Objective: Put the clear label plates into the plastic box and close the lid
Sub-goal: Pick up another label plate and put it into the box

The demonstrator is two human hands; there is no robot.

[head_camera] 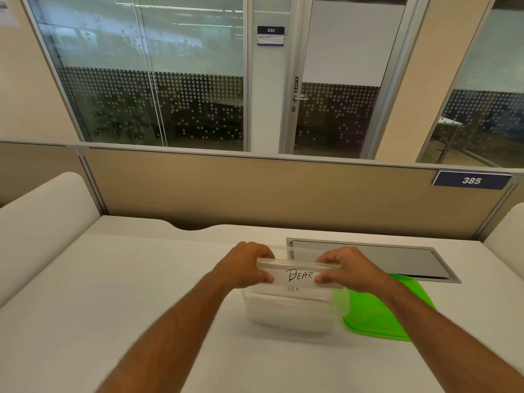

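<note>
Room: office cubicle, tan partition with a "385" tag beyond the hands, glass walls and a door marked "030" further back
Surface: white desk [119, 279], with a grey cable hatch [397, 260] just past the right hand
Left hand: left hand [246, 265] pinches the left end of the label plate, thumb on the near edge, fingers curled over the far edge
Right hand: right hand [344, 268] pinches the right end the same way, thumb near, fingers far
Label plate: clear label plate [299, 275] spans the gap between the two hands, long side level, handwritten "BEAR" showing on it
Another plate: faint writing just below the held plate suggests a second plate [292, 289] already inside the box; too blurred to read surely
Plastic box: translucent plastic box [289, 310] sits open directly under the hands, nearer the body than the plate
Lid: green lid [380, 310] lies flat on the desk under the right forearm, touching or just beside the box's right wall; which one, cannot tell
Handling, judged: plate looks light, rigid and smooth, likely acrylic, so it may slip or scratch and will not bend to fit
Where to hold, judged: by the short ends or long edges, as now, keeping fingertips off the written face
Step, judged: lowering this plate flat into the box; lid not yet on
</note>
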